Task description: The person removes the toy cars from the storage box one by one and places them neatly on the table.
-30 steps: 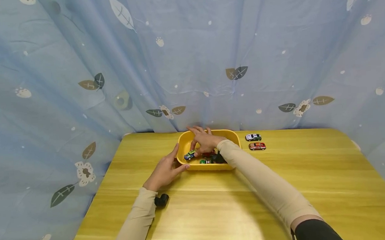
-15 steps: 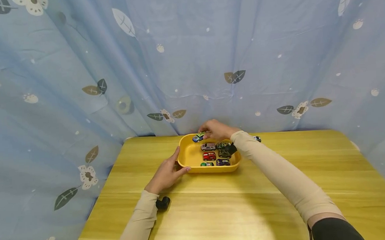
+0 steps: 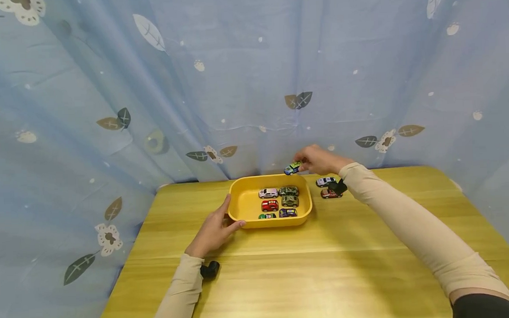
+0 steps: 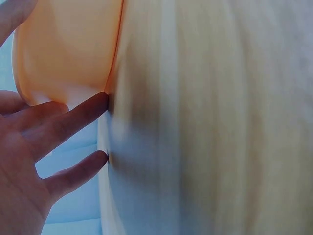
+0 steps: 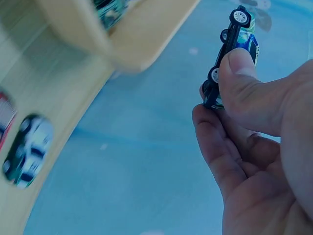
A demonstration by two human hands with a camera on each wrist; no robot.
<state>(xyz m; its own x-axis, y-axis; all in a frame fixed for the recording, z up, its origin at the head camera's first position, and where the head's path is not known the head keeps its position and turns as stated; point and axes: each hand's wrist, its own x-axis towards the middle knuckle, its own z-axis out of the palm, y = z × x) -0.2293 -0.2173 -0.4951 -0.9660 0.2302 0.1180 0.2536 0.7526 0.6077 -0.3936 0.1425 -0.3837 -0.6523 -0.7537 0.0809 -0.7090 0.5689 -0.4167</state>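
Note:
My right hand pinches a blue and green toy car between thumb and fingers, in the air above the back right of a yellow bin. In the right wrist view the car shows its dark underside and wheels. My left hand touches the bin's left end, with the thumb at the front corner. In the left wrist view its fingers are spread and fairly straight against the bin. Inside the bin stand several toy cars, among them a red one and a white one.
Right of the bin, a white and green toy car and a red one stand on the wooden table. A blue patterned curtain hangs behind the table. A black wrist camera sits at the left sleeve.
My right hand has lifted the blue and green car out of the bin and carried it to the right. The left hand stays at the bin.

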